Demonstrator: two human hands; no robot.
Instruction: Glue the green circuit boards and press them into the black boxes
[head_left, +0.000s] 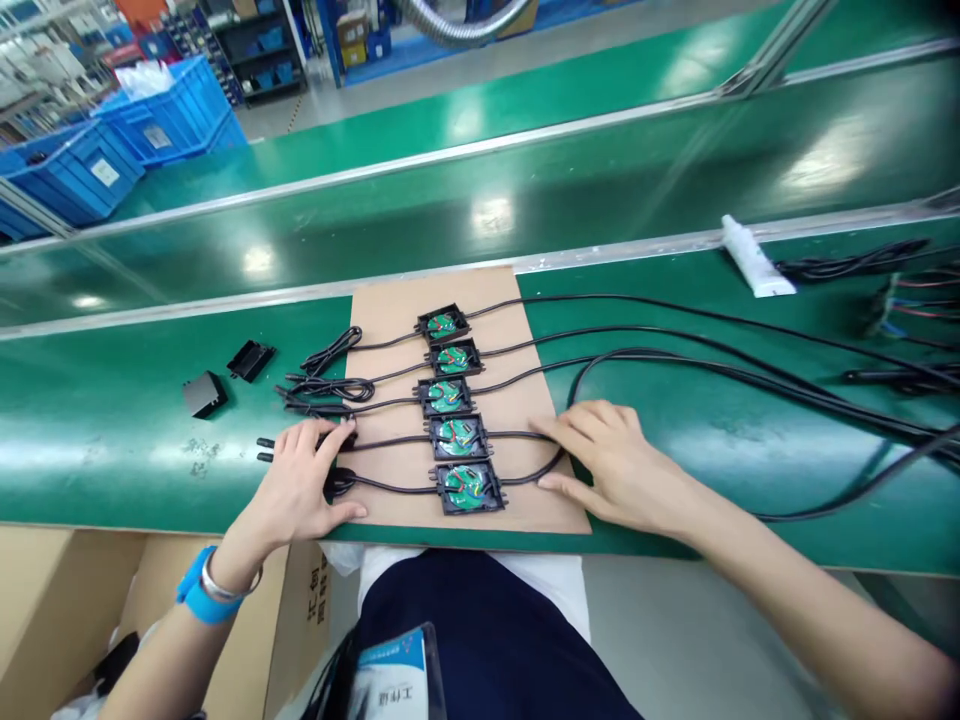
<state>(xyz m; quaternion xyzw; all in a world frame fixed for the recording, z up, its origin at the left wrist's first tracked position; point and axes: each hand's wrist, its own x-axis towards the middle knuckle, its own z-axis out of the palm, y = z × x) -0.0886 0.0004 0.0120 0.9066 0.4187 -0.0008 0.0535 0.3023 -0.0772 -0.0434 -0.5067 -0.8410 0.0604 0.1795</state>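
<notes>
Several open black boxes with green circuit boards [453, 402] lie in a column on a brown cardboard sheet [390, 310], each with black cables [675, 345] leaving both sides. My left hand [304, 485] rests on the sheet's left edge, fingers spread over the short cable ends and plugs beside the nearest box [469, 487]. My right hand [619, 460] lies flat and open at the sheet's right edge, fingers over the cables of the two nearest boxes.
Two black box covers [225, 378] sit on the green bench at the left. A white power strip [754, 257] and more cable bundles [900, 300] lie at the right. A conveyor belt [480, 190] runs behind. Blue crates [127, 130] stand far left; cardboard cartons [67, 600] are below the bench.
</notes>
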